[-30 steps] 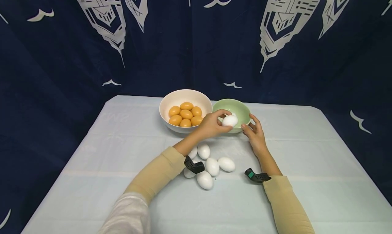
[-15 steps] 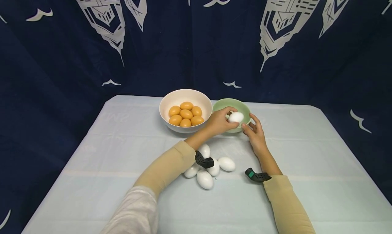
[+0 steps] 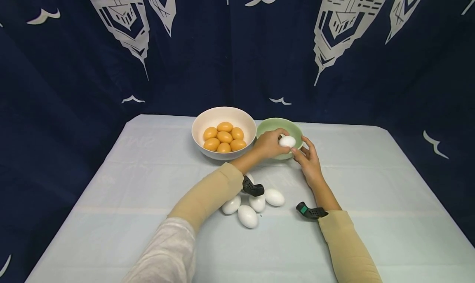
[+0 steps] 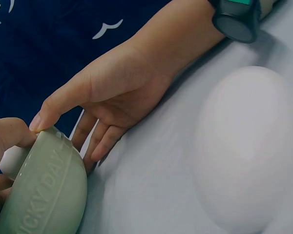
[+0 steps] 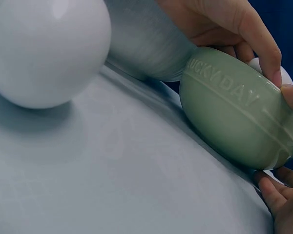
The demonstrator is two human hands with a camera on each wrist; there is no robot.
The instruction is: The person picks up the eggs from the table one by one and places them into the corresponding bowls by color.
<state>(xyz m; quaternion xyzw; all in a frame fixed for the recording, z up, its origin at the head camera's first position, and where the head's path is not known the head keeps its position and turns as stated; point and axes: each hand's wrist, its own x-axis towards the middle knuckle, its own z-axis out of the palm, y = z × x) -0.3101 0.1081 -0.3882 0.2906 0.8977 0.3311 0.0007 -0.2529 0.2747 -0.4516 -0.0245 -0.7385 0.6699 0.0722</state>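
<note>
My left hand pinches a white egg inside the green bowl, low near its right side. My right hand holds that bowl's right rim, thumb on the edge and fingers against the outside. The right wrist view shows the bowl's side with raised lettering, and the egg partly hidden behind its rim. In the left wrist view, the two thumbs nearly meet at the rim. More white eggs lie loose on the table, some partly covered by my left forearm.
A larger cream bowl with several orange eggs stands directly left of the green bowl. Both bowls are near the back edge of the white-covered table. A dark blue patterned curtain hangs behind.
My left hand has carried the white egg rightward, from the green bowl's front edge to within the bowl near my right thumb. My right hand stays on the rim.
</note>
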